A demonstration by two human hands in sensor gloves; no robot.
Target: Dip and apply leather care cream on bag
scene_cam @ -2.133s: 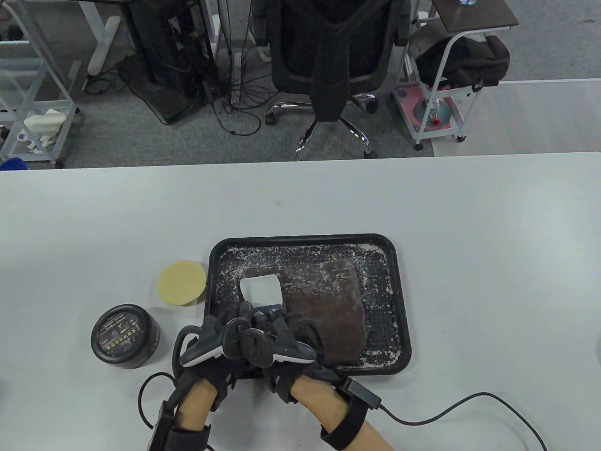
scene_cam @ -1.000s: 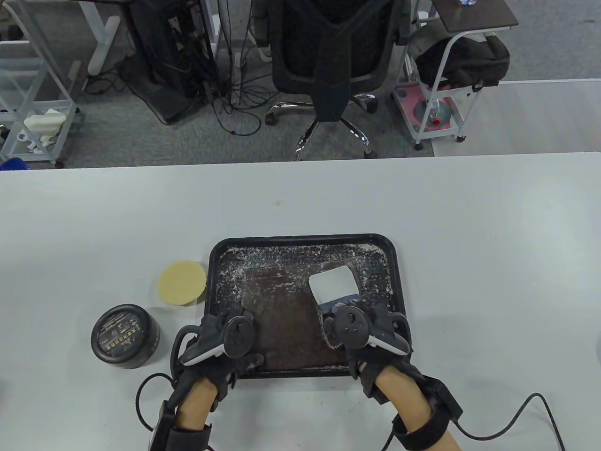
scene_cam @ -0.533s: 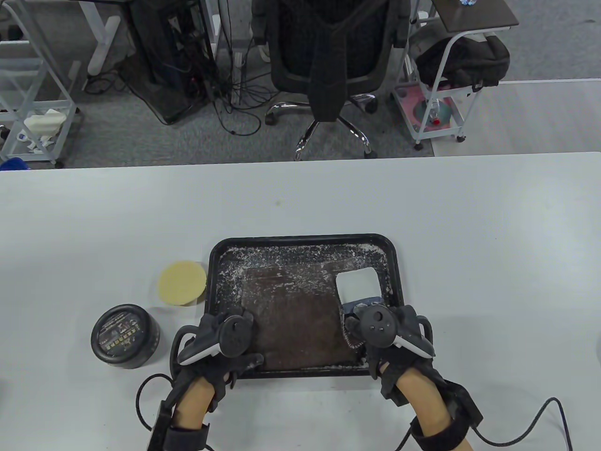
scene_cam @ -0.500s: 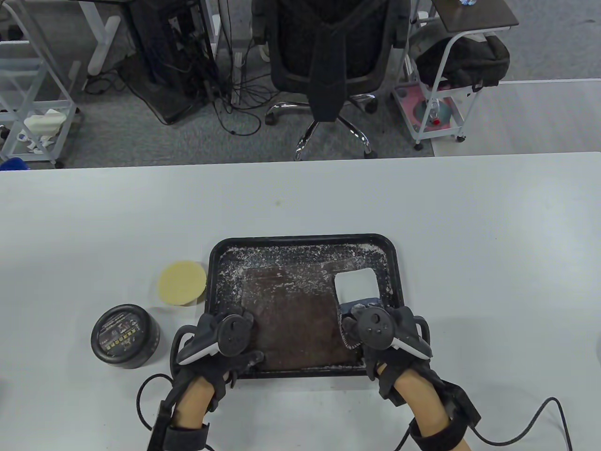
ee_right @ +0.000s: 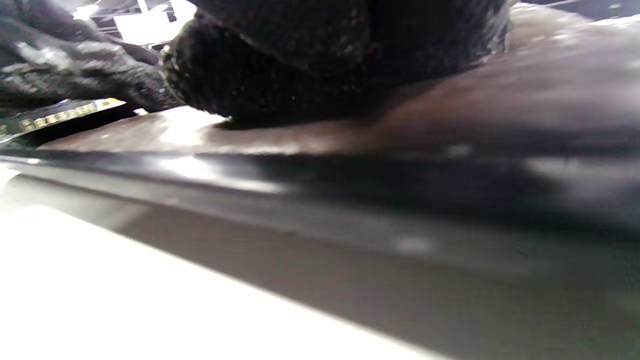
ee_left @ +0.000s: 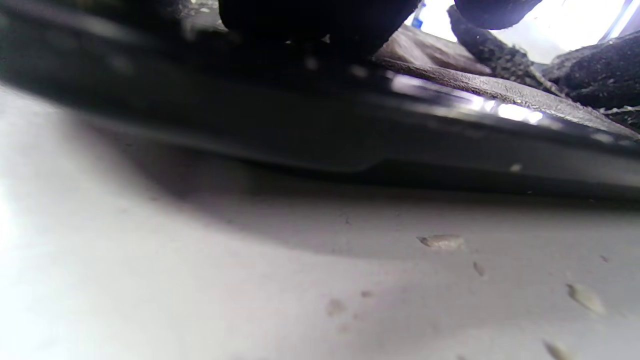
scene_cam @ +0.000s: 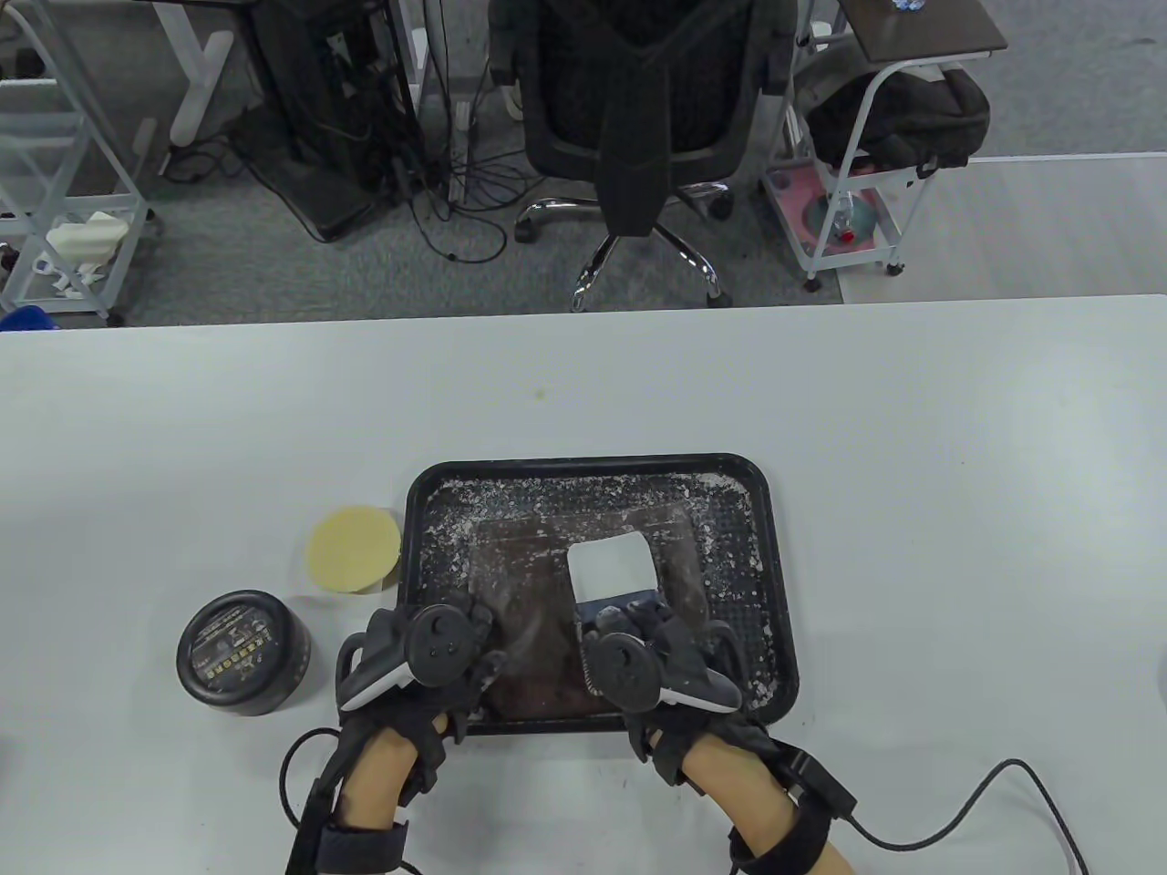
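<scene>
Brown leather bag [scene_cam: 538,602] flat in black tray [scene_cam: 775,583]. Right hand [scene_cam: 652,656] grips white-blue cloth [scene_cam: 613,567] on bag. Left hand [scene_cam: 428,652] presses bag's near-left corner; finger curl unclear. Cream tin [scene_cam: 242,649] left of tray, label unreadable.

Place looked like office or lab workroom. Long white table [scene_cam: 912,437] filled near half of table view. Beyond it, grey carpet floor [scene_cam: 273,264]. Black mesh swivel chair [scene_cam: 638,118] on chrome wheeled base stood far centre. Tangle of black cables [scene_cam: 438,191] lay under desk at far left. White metal cart [scene_cam: 55,210] stood far left; another white cart [scene_cam: 857,182] far right held black backpack [scene_cam: 903,114].
</scene>
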